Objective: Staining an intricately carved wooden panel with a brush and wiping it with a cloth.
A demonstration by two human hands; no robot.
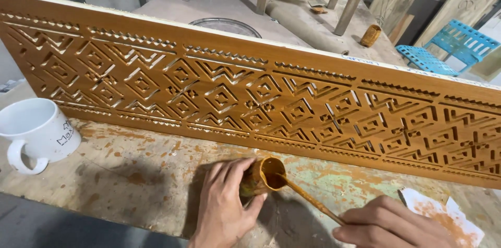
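Observation:
A long carved wooden panel (261, 96) with diamond and zigzag patterns, stained orange-brown, stands on edge across the stained worktable (141, 169). My left hand (224, 206) grips a small stain-smeared cup (263, 175) tilted on the table just in front of the panel. My right hand (391, 224) holds a thin brush handle (313, 201) whose tip dips into the brown stain inside the cup.
A white mug (36, 130) stands at the table's left. A stained paper scrap (443, 219) lies at the right. Behind the panel are a round rim (227, 25), wooden legs, a small brown cup (370, 35) and a blue plastic chair (449, 47).

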